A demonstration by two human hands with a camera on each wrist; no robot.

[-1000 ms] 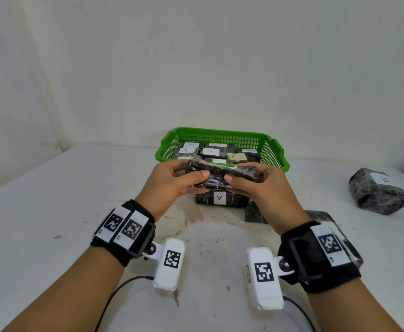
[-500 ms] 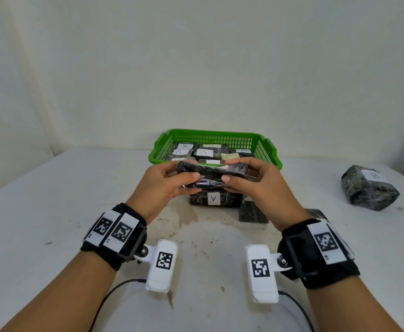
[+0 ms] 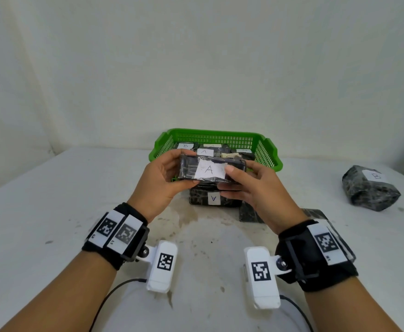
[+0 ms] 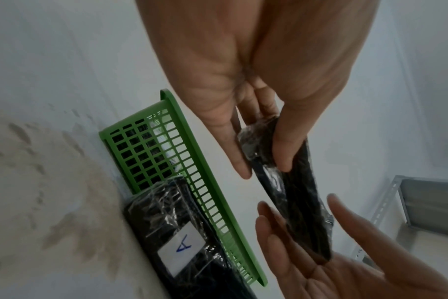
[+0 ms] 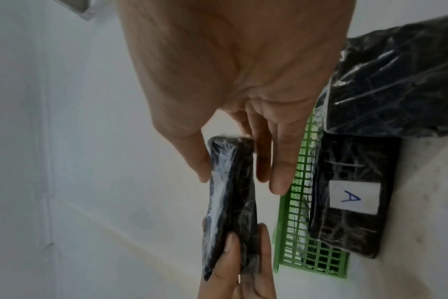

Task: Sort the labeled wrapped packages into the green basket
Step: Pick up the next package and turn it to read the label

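The head view shows the white label with the letter A point(image 3: 210, 169) on the flat wrapped package point(image 3: 211, 169), turned up toward the camera; the two wrist views show only the thin dark edge of this package point(image 4: 292, 194) point(image 5: 233, 202), and no letter can be read there. The wrist views show better the second package marked A point(image 4: 182, 240) point(image 5: 353, 198), which lies on the worktop point(image 3: 52, 212) touching the near wall of the green basket point(image 3: 267, 152) point(image 4: 166, 161) point(image 5: 302, 222).

The held package is at the centre of the head frame, above the near rim of the basket. The left hand point(image 3: 159, 182) pinches its left end between thumb and fingers, and the right hand point(image 3: 256, 188) pinches its right end in the same way (the thumb lies at the edge of the label). Inside the basket lie several labelled packages; one B and one A can be read. At the right edge of the frame a bulky package marked B point(image 3: 370, 189) stands well apart on the worktop.

Half a second ago the label of the held package was not in view; now the package is tilted so that the A faces the camera.
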